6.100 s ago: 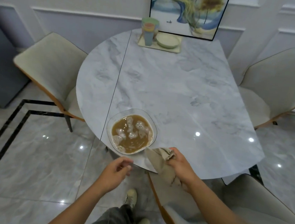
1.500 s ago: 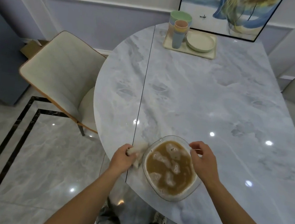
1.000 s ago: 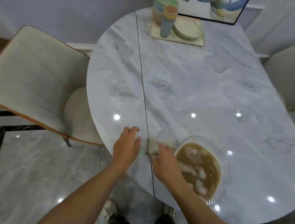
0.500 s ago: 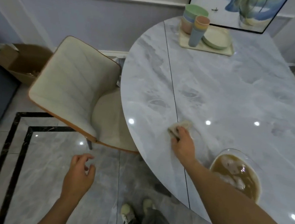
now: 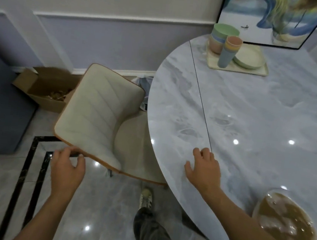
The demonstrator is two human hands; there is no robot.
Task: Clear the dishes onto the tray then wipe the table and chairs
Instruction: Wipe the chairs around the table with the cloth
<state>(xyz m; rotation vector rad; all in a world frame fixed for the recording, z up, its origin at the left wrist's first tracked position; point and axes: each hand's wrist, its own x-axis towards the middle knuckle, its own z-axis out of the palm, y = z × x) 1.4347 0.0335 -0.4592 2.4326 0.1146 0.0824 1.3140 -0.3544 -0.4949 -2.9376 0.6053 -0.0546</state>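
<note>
Fingers of left hand, lately free, now gripping rim of cream padded chair at 9 o'clock; right hand pressed on grey marble counter, grip untellable. Chair wiping likely next.

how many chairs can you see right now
1: a cream chair at the left edge of the table, seat partly tucked under it, the left hand at its backrest edge. Others may be out of frame.
</note>
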